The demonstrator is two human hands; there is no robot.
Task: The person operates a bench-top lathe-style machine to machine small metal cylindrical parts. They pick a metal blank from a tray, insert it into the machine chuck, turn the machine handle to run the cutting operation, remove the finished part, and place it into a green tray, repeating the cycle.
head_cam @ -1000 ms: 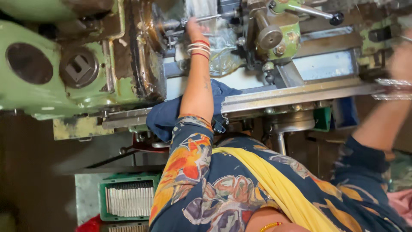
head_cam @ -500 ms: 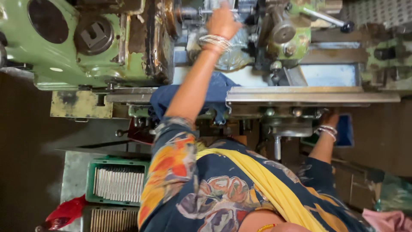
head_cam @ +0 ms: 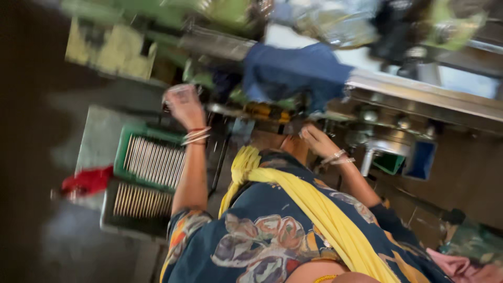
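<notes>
Both hands blur: left hand (head_cam: 183,105) above green tray (head_cam: 149,157), fingers' grip unclear.

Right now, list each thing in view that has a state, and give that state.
left hand: raised above the green tray, grip unclear in the blur
right hand: low under the machine bed, open, empty
green tray: full of metal rods in a row
blue cloth: draped over the machine bed edge
blue bin: open, contents unseen

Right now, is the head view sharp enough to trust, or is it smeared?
Head view: heavy motion blur throughout; green machine at top smeared, left side falls into deep shadow. Left hand and green tray of metal rods are readable; right hand soft.
</notes>
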